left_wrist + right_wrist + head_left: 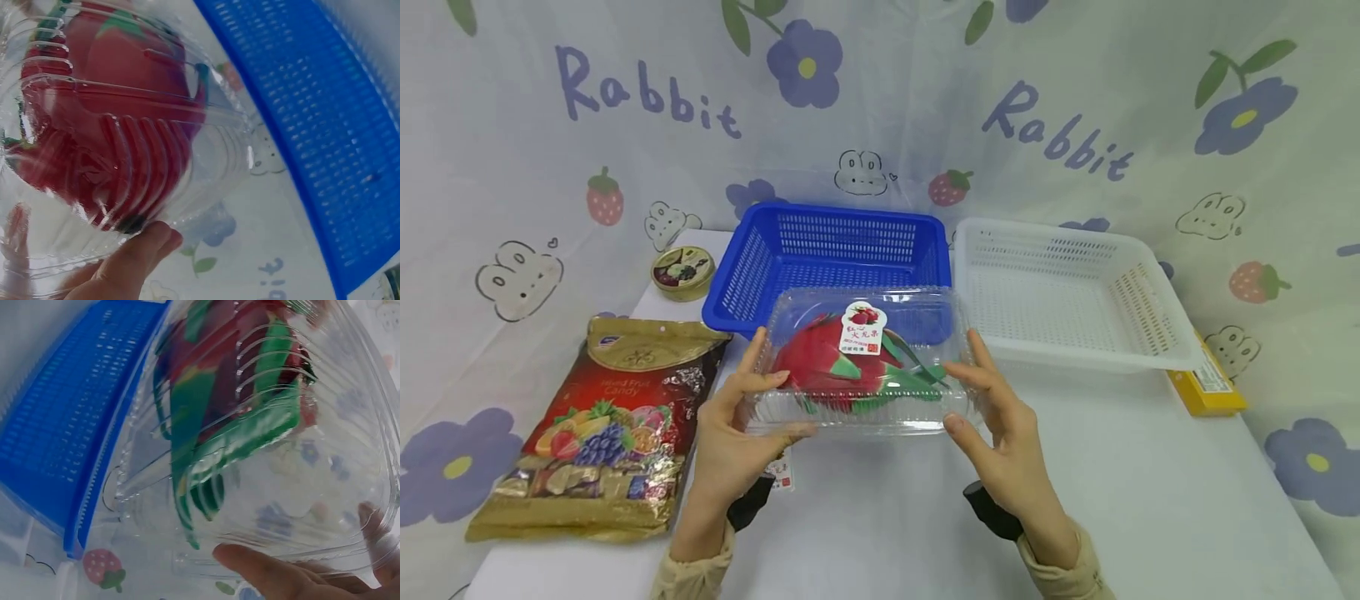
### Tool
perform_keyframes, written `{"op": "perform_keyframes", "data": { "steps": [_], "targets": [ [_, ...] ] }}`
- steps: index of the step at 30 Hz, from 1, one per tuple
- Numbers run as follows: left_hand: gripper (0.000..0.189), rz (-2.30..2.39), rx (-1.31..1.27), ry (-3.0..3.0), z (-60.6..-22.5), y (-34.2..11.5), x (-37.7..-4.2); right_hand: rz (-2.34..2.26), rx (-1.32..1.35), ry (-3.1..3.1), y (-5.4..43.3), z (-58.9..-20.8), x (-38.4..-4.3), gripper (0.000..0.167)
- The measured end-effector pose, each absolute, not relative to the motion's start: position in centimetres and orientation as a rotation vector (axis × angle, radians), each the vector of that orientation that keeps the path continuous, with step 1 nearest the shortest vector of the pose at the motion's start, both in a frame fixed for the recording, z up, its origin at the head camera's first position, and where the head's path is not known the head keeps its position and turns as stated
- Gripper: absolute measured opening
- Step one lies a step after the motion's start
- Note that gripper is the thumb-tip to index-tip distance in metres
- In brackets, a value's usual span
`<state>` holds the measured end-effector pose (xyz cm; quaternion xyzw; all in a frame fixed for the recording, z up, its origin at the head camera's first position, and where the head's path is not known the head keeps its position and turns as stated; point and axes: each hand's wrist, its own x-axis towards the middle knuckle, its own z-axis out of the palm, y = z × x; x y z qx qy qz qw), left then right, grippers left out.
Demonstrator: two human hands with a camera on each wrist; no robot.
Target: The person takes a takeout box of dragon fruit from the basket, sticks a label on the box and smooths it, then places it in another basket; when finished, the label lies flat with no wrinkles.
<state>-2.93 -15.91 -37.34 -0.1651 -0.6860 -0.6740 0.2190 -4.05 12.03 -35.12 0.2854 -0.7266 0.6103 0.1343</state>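
Observation:
Both hands hold a clear plastic clamshell box (917, 310) above the table, in front of the blue basket. Inside lies a red dragon fruit (820, 358) with green leafy tips, and a white label (862, 332) is stuck on the lid. My left hand (730, 425) grips the box's left end between thumb and fingers. At the right end, my right hand (1011, 425) grips it likewise. Each wrist view shows the dragon fruit (125, 125) close up through ribbed plastic, with fingers at the box edge.
A blue basket (827, 218) and a white basket (1075, 354) stand side by side at the back. A mixed fruit candy bag (617, 425) and a round tin (682, 273) are at left. A yellow box (1213, 392) sits beside the white basket. A small printed label (785, 475) shows near my left wrist.

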Motion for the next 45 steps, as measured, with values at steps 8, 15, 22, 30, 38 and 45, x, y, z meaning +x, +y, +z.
{"op": "perform_keyframes", "data": {
  "steps": [8,15,22,30,38,45],
  "targets": [
    [0.048,-1.904,-0.381,-1.913,-36.1,-17.0,-5.3,1.748,0.984,-1.986,11.3,-36.6,-7.4,0.048],
    [0.048,-1.862,-0.263,-2.035,-34.6,-16.9,-7.1,1.642,1.0,-1.955,11.2,-37.1,-9.0,0.05],
    [0.044,-1.837,-0.229,-2.055,-34.0,-17.4,-9.7,1.627,0.996,-1.924,10.9,-37.3,-10.1,0.05],
    [0.04,-1.759,-0.114,-2.145,-33.5,-17.9,-12.5,1.52,1.008,-1.949,10.6,-38.2,-11.8,0.05],
    [0.046,-1.667,-0.057,-2.282,-32.6,-17.3,-15.9,1.45,0.852,-2.102,10.2,-40.1,-11.9,0.054],
    [0.048,-1.634,-0.008,-2.337,-31.6,-16.8,-18.2,1.253,0.528,-2.541,8.9,-41.6,-11.3,0.06]
  ]
}}
